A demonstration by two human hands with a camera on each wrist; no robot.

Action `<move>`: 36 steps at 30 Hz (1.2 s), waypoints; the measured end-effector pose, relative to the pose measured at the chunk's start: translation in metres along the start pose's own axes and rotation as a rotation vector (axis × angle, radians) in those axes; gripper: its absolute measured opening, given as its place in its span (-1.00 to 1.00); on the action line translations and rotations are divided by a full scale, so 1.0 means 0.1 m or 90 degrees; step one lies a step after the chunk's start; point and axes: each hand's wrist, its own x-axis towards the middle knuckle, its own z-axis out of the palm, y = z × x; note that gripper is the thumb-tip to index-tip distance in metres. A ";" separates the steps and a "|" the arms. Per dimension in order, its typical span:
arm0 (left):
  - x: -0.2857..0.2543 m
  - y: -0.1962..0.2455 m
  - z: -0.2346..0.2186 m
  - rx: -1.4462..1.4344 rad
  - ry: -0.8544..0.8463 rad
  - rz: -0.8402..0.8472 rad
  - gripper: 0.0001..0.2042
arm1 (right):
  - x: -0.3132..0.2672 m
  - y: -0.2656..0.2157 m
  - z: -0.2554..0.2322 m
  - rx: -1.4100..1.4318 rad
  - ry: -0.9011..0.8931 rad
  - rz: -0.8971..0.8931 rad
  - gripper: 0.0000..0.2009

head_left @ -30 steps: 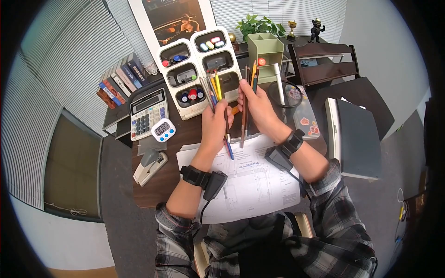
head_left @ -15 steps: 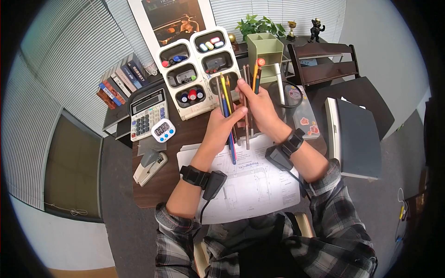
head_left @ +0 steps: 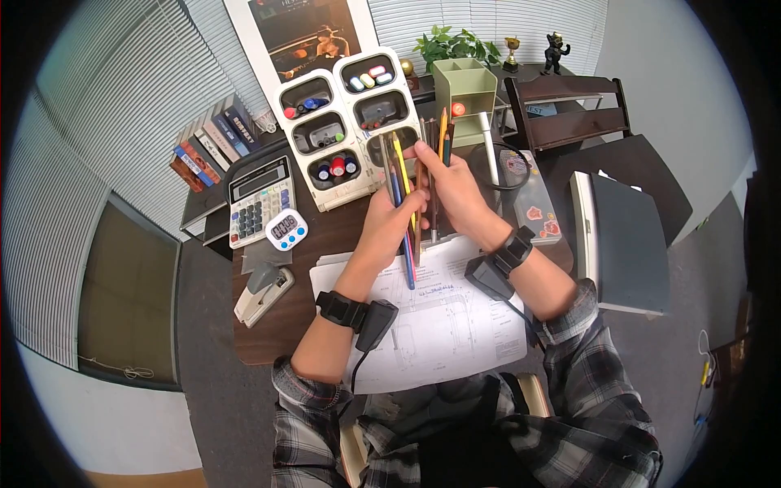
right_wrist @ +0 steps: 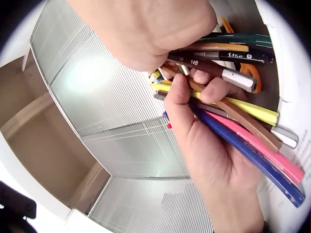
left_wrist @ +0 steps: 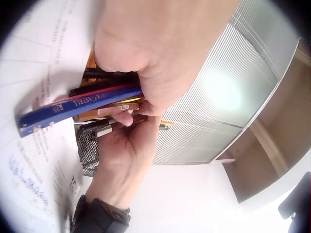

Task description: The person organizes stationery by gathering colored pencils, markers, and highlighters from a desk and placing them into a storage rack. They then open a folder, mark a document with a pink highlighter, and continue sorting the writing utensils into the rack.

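Side by side above the papers [head_left: 439,325], both hands hold pencils. My left hand [head_left: 386,224] grips a bundle in which a blue pencil [right_wrist: 252,158], a pink pencil [right_wrist: 272,150], a yellow pencil [right_wrist: 257,110] and a brown pencil [right_wrist: 248,121] show in the right wrist view. My right hand [head_left: 462,199] grips another bundle, with a dark 14B pencil [right_wrist: 209,68], an orange pencil [right_wrist: 218,47] and a dark green one [right_wrist: 243,39]. The fingers of the two hands meet between the bundles. Some pencils are hidden by the palms.
Behind the hands stands a white organizer [head_left: 346,122] with markers and erasers. A green holder [head_left: 465,81] and a black mesh cup [head_left: 512,167] are beyond the right hand. Calculator [head_left: 262,199], timer [head_left: 287,229] and stapler [head_left: 264,294] lie left; a grey box [head_left: 622,244] is right.
The left hand has shifted slightly up and right, and its pencils stand more upright. A brown pencil has moved from beside the right hand's bundle toward the left hand's.
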 end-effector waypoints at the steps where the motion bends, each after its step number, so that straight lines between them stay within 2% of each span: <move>1: 0.01 0.00 -0.01 0.000 0.000 0.000 -0.86 | -0.01 0.00 0.01 0.007 -0.009 0.004 -0.62; 7: 0.01 0.01 -0.05 -0.017 -0.027 -0.023 -0.85 | 0.06 0.07 0.02 -0.001 0.028 -0.011 -0.60; 14: 0.00 0.00 -0.06 0.022 -0.020 -0.025 -0.78 | 0.06 0.10 -0.01 0.042 -0.003 -0.005 -0.62; 21: 0.00 0.00 -0.07 0.045 0.008 -0.030 -0.70 | 0.01 0.04 0.03 0.007 0.033 -0.036 -0.60; 28: 0.02 -0.02 -0.11 0.058 0.022 -0.041 -0.71 | -0.07 -0.04 0.07 0.011 -0.002 -0.003 -0.59; 36: 0.03 -0.02 -0.12 0.082 0.016 -0.036 -0.74 | -0.04 0.01 0.06 -0.017 0.000 -0.031 -0.59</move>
